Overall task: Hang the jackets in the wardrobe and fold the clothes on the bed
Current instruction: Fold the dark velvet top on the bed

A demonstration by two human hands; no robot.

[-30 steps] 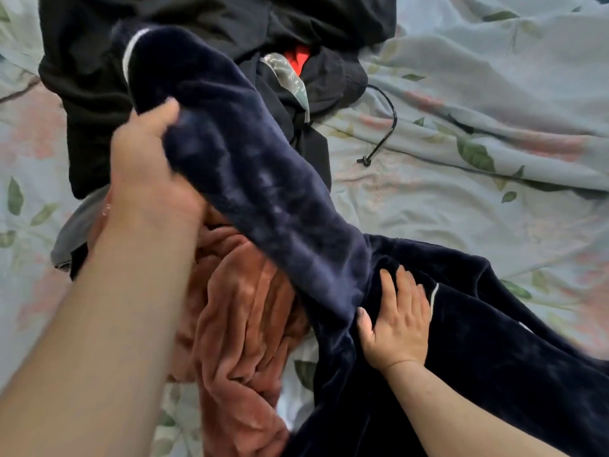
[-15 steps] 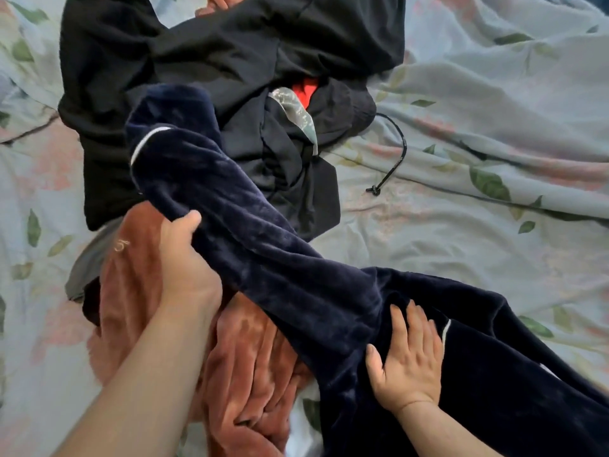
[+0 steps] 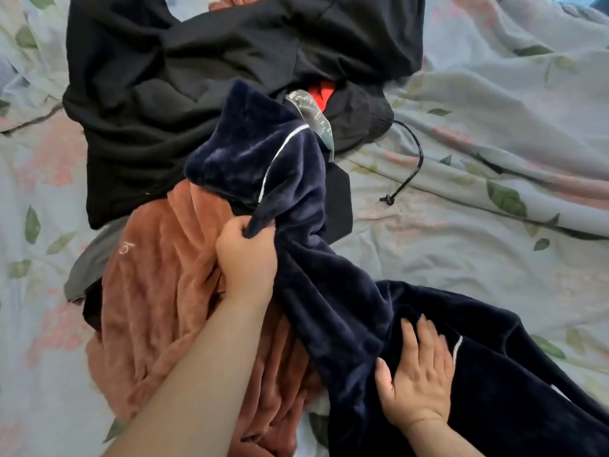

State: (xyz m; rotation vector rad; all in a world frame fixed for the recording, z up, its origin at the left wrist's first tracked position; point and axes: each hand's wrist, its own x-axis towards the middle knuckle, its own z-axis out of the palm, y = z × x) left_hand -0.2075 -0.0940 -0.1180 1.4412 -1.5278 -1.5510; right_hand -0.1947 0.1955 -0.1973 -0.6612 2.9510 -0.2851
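Early stage, I'd say: left hand (image 3: 247,255) pinches the navy fleece (image 3: 329,291) by a sleeve, right hand (image 3: 417,374) presses flat on it on the bed (image 3: 461,258); black jacket (image 3: 197,77) unhung, rust fleece (image 3: 158,291) unfolded.

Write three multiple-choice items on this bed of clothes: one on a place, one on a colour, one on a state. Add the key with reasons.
1. Where does the rust fleece garment lie?
A. On a hanger
B. On the bed, beneath the left forearm, beside the navy garment
C. On the floor

2. What colour is the navy garment's piping?
A. White
B. Red
C. Yellow

3. What is the left hand doing?
A. Lying open, touching nothing
B. Holding a hanger
C. Its grip is closed on a fold of the navy garment

Key: 1 B, the fleece spreads over the floral sheet below that forearm. 2 A, a pale white line edges the cuff. 3 C, the fingers curl round bunched navy fabric.
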